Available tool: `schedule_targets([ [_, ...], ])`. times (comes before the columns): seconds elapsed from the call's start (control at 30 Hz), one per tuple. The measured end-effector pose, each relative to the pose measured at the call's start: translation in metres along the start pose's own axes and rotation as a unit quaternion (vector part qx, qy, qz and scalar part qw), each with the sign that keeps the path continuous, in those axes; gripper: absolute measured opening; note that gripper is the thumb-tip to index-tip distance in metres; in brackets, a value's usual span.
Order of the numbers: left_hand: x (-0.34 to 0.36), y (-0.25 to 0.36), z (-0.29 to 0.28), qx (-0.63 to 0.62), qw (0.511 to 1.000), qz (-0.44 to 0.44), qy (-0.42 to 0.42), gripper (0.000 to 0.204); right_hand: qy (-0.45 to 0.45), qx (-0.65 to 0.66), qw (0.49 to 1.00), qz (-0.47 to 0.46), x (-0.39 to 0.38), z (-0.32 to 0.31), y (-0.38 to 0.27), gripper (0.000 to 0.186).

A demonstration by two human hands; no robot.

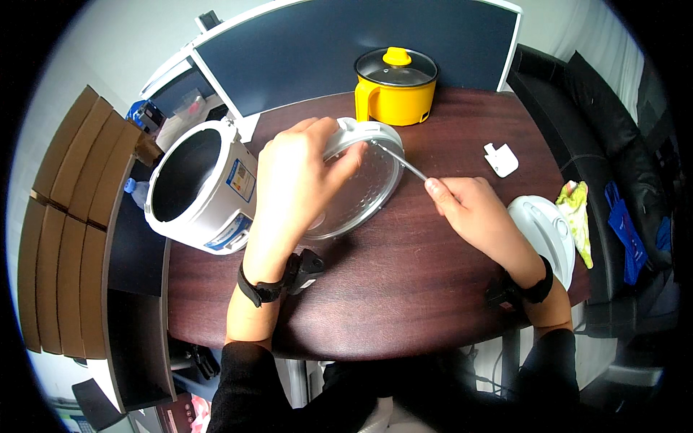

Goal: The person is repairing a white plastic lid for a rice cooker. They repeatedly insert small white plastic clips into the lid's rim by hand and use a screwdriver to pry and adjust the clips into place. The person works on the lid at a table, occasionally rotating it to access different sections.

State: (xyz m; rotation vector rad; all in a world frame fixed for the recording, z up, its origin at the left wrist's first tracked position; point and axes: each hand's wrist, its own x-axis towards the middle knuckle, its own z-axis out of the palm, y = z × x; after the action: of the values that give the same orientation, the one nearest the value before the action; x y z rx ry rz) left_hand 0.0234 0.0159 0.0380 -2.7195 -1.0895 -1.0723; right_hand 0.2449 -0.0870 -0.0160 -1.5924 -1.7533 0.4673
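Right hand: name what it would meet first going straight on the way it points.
Going up and left along the metal tool it grips, the right hand would probably meet the round lid held by the left hand first, though depth is hard to judge.

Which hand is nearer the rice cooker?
Left. The left hand holds the clear lid, just right of the cooker; the right hand is farther right, past the lid.
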Motion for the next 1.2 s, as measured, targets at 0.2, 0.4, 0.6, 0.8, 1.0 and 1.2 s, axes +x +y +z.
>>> schedule_targets([
  [0.2, -0.003, 0.004, 0.002, -0.016, 1.000, 0.011, 0.013, 0.036, 0.009, -0.064, 0.997, 0.030, -0.005, -0.006, -0.016, 0.046],
  [0.4, -0.003, 0.003, 0.003, -0.012, 1.000, 0.008, 0.014, 0.036, 0.035, -0.114, 0.993, 0.011, -0.008, -0.010, -0.016, 0.046],
  [0.6, -0.002, 0.005, 0.002, -0.012, 1.000, -0.007, 0.013, 0.036, 0.031, -0.139, 0.990, 0.021, -0.008, -0.011, -0.019, 0.045],
  [0.8, -0.003, 0.004, 0.003, -0.012, 1.000, 0.002, 0.020, 0.036, 0.046, -0.162, 0.986, 0.003, -0.010, -0.009, -0.019, 0.045],
  [1.0, -0.003, 0.005, 0.004, -0.005, 1.000, 0.007, 0.015, 0.036, 0.052, -0.160, 0.986, 0.001, -0.011, -0.009, -0.019, 0.045],
  [1.2, -0.003, 0.006, 0.001, 0.018, 1.000, 0.004, -0.002, 0.034, 0.041, -0.165, 0.985, 0.006, -0.012, -0.010, -0.021, 0.045],
])
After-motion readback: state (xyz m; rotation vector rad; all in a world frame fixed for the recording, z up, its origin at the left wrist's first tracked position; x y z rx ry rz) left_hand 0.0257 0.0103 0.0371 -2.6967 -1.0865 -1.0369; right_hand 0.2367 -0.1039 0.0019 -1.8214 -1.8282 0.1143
